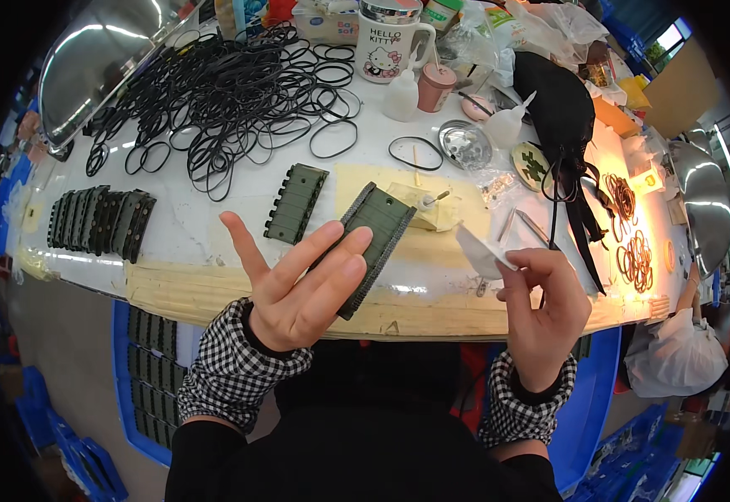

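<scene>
My left hand holds a dark green plastic panel with ridged edges, tilted above the table's front edge. The fingers lie across the panel's near face and the thumb points away from it; the exact hold is partly hidden. Between thumb and fingertips, my right hand pinches a thin white flat piece, perhaps paper or cloth, just right of the panel. A similar green panel lies on the table beyond my left hand. At the left, several more green panels stand packed in a row.
A large heap of black rubber bands covers the back left. Behind are a lidded mug, a white squeeze bottle and a round metal dish. A black bag lies right. Below the table, a blue tray holds green panels.
</scene>
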Available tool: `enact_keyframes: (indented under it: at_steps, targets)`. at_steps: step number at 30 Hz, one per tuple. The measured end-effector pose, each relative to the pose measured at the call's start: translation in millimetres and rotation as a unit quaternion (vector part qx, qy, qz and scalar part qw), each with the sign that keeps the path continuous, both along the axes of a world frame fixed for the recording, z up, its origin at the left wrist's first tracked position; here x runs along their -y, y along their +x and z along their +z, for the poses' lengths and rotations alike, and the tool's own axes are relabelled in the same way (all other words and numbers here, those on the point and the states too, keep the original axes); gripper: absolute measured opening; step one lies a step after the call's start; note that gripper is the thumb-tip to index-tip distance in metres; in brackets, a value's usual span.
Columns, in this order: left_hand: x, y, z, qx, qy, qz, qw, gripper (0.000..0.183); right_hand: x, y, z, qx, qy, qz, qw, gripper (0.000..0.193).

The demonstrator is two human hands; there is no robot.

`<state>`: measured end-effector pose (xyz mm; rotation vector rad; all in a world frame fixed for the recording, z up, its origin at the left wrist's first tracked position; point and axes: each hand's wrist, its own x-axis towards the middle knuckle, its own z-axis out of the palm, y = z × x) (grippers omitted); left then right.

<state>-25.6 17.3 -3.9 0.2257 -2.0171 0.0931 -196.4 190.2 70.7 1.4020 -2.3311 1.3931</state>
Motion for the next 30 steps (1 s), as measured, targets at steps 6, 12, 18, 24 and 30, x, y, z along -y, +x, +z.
enact_keyframes:
  at_steps: [6,12,18,24,30]
  targets:
    - [-0.3,-2.8,-5.3,-0.012,-0.006,-0.023,1.000,0.037,35.5,36.9,3.6,-0.116,-0.089,0.193,0.970,0.033]
    - [-0.8,2.9,-4.9,-0.020,0.014,-0.018,1.000,0.040,43.9,47.4,-9.1,-0.176,-0.061,0.229,0.955,0.035]
    - [2.5,4.3,3.2,-0.008,-0.003,0.037,0.999,0.073,23.4,31.1,-13.4,-0.238,-0.041,0.240,0.940,0.039]
    - [1.5,3.8,-0.8,-0.026,-0.009,0.034,0.999,0.052,-4.2,4.2,3.8,-0.194,-0.047,0.007,0.980,0.019]
    - [0.6,1.1,-3.4,-0.044,-0.004,0.011,0.999,0.049,-26.4,-38.1,4.7,-0.248,0.164,-0.056,0.953,0.010]
